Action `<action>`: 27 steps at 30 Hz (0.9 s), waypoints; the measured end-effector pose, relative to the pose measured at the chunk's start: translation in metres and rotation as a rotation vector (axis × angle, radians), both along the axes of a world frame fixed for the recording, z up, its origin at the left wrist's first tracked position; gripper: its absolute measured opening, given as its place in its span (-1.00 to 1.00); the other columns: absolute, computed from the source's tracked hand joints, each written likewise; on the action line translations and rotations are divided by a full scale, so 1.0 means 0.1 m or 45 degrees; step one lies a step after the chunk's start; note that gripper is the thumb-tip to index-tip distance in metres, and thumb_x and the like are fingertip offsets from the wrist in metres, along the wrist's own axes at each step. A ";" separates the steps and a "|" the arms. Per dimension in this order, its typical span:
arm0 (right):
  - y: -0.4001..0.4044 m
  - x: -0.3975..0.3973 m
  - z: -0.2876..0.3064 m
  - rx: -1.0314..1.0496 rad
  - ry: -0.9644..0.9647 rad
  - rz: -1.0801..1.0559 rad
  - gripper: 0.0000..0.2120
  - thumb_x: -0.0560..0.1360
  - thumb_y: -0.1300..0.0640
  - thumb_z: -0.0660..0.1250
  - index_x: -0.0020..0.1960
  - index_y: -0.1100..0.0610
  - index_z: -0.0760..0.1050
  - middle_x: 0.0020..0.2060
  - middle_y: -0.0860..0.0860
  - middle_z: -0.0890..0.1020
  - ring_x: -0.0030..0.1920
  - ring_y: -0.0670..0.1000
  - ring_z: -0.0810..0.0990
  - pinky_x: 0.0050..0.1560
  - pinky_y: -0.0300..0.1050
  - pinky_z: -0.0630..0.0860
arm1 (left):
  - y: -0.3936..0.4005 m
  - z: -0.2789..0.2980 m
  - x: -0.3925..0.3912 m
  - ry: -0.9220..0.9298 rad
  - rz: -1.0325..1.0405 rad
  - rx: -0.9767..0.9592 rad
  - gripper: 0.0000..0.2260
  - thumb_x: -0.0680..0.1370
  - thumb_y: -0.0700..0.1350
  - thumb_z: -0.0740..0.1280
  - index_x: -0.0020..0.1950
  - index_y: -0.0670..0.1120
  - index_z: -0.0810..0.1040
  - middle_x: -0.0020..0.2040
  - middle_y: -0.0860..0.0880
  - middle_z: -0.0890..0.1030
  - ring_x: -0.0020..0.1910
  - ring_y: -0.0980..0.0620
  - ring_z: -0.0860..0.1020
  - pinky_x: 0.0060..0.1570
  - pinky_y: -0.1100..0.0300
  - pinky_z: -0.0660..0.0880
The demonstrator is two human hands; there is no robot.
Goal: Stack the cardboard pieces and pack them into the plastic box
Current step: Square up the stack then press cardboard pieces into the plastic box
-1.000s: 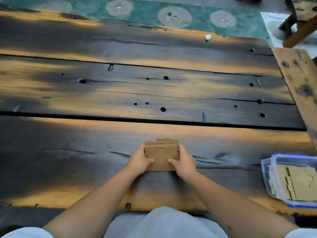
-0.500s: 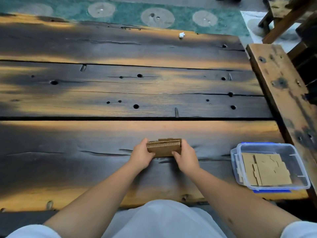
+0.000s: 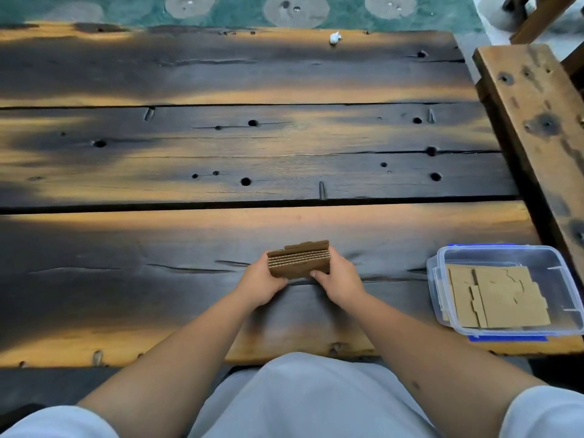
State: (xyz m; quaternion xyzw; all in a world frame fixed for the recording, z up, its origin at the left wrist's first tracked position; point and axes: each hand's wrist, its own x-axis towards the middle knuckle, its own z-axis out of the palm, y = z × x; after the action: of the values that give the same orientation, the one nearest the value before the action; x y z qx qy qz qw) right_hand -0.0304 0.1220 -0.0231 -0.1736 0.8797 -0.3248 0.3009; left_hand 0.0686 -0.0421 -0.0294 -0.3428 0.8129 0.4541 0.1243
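A stack of brown cardboard pieces (image 3: 298,260) is held just above the dark wooden table (image 3: 221,147), tilted so its corrugated edges face me. My left hand (image 3: 260,284) grips its left side and my right hand (image 3: 338,279) grips its right side. To the right, near the table's front edge, stands a clear plastic box (image 3: 505,257) with a blue rim. Several flat cardboard pieces (image 3: 496,295) lie inside it. The box is open, with no lid on it.
A wooden bench or plank (image 3: 534,121) runs along the table's right side. A small white scrap (image 3: 335,37) lies at the table's far edge. Beyond it is a green patterned rug (image 3: 240,11). My lap in light clothing (image 3: 300,396) is below the front edge.
The stack was lying flat under both hands; it has been tipped up so its edges show. The view has shifted right, and the whole box is in sight.
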 end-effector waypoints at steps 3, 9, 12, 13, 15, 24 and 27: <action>0.03 -0.05 -0.01 0.008 0.061 0.063 -0.64 0.47 0.12 0.41 0.25 0.02 0.47 0.10 0.02 0.66 0.15 0.10 0.57 0.11 -0.05 0.50 | -0.02 0.01 0.01 0.038 0.002 0.141 -0.54 0.36 -0.14 0.52 0.21 -0.03 0.49 0.05 0.05 0.64 0.03 0.10 0.59 0.00 0.27 0.44; 0.15 -0.07 -0.03 0.020 0.125 0.184 -0.69 0.50 0.10 0.37 0.24 0.02 0.49 0.12 0.05 0.65 0.14 0.13 0.57 0.08 -0.03 0.50 | -0.07 0.22 0.09 0.240 0.033 0.370 -0.70 0.48 -0.17 0.44 0.15 0.07 0.48 0.01 0.10 0.60 -0.07 0.28 0.56 0.04 0.35 0.43; 0.19 -0.07 -0.04 0.014 0.157 0.182 -0.69 0.51 0.09 0.37 0.24 0.00 0.48 0.11 0.04 0.65 0.12 0.13 0.57 -0.01 -0.10 0.45 | -0.08 0.34 0.06 0.254 -0.002 0.335 -0.84 0.58 -0.15 0.30 0.14 0.00 0.56 0.05 0.03 0.62 -0.01 0.20 0.56 0.07 0.33 0.44; 0.19 -0.07 -0.04 0.017 0.156 0.182 -0.71 0.52 0.08 0.36 0.23 -0.01 0.48 0.10 0.04 0.66 0.10 0.13 0.58 -0.03 -0.10 0.45 | -0.09 0.36 0.05 0.239 -0.037 0.309 -0.82 0.60 -0.16 0.27 0.16 -0.07 0.58 0.07 0.00 0.63 0.02 0.14 0.55 0.11 0.25 0.42; 0.21 -0.08 -0.04 0.036 0.143 0.203 -0.74 0.53 0.06 0.35 0.21 -0.02 0.47 0.08 0.04 0.66 0.08 0.13 0.58 -0.02 -0.06 0.49 | -0.09 0.39 0.05 0.222 -0.077 0.280 -0.79 0.61 -0.17 0.25 0.19 -0.13 0.59 0.08 -0.02 0.63 0.06 0.09 0.53 0.16 0.20 0.41; 0.24 -0.12 -0.03 0.113 0.179 0.335 -0.78 0.54 0.00 0.32 0.17 -0.01 0.50 0.05 0.04 0.67 0.06 0.14 0.59 0.00 0.01 0.53 | -0.29 0.62 0.11 0.268 -0.241 0.122 -0.80 0.64 -0.19 0.18 0.15 -0.03 0.55 0.07 0.01 0.62 0.06 0.11 0.54 0.09 0.35 0.40; 0.22 -0.10 -0.03 0.114 0.187 0.344 -0.81 0.54 0.01 0.31 0.14 -0.01 0.50 0.03 0.03 0.68 0.04 0.14 0.60 -0.03 0.00 0.54 | -0.31 0.74 0.03 0.352 -0.245 0.026 -0.82 0.64 -0.18 0.18 0.09 0.04 0.53 -0.02 0.10 0.61 -0.08 0.30 0.52 -0.07 0.52 0.35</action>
State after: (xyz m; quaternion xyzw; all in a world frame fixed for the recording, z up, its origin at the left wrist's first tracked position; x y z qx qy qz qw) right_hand -0.0408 0.1436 -0.0256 -0.2999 0.8816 -0.2283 0.2840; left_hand 0.0714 -0.0734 0.0450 -0.1963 0.8468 0.4911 0.0578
